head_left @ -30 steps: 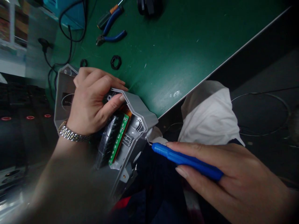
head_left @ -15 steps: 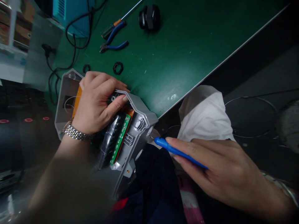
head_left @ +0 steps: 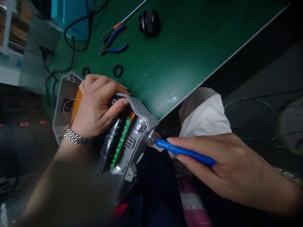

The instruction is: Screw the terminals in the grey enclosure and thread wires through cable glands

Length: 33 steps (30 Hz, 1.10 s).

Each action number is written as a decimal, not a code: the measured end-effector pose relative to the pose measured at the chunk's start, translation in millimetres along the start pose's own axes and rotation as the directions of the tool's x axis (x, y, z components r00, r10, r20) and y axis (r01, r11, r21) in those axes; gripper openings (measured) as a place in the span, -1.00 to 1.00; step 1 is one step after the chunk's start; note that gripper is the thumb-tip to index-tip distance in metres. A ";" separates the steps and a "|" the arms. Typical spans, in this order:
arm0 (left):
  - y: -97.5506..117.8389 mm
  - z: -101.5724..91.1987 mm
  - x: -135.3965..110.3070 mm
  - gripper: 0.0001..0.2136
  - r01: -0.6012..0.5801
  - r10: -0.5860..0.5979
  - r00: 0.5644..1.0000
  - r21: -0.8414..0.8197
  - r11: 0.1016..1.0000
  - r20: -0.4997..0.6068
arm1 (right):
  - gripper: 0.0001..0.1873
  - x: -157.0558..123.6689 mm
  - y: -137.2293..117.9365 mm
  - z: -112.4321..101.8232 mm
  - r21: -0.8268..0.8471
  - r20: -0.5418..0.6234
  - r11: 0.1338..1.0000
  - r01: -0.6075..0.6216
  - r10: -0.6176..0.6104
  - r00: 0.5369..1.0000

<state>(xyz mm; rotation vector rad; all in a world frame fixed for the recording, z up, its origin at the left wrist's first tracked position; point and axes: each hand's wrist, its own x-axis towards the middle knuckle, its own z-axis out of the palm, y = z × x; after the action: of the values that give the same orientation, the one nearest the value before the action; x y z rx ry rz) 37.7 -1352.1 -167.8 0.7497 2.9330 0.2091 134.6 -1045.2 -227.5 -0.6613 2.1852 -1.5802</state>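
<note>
Head view: left fingers still grip grey housing; right fingers grip blue tool, slanting less now.

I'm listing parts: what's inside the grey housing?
A green circuit board, a black block beside it and an orange piece. The left hand covers the middle; whatever lies under it can't be seen.

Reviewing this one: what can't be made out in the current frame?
Head view: part of the inside of the gray enclosure, hidden by the left hand.
Head view: lettering on the green circuit board, too small to read.
Head view: whether the blue-handled tool touches the enclosure, its tip too small and blurred.
Head view: tip of the screwdriver, cut off by the top edge.
</note>
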 end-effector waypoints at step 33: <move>-0.5 3.2 2.5 -0.40 0.026 -0.026 1.000 0.006 1.000 -0.001 | -0.69 0.2 -19.6 -5.5 0.214 0.043 0.900 -0.379 0.379 0.924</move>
<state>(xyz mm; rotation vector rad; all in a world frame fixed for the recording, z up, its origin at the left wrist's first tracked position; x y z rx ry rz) 35.7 -1351.0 -171.3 0.7117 2.9434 0.1988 134.5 -1046.2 -207.1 -0.1531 1.9491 -1.5703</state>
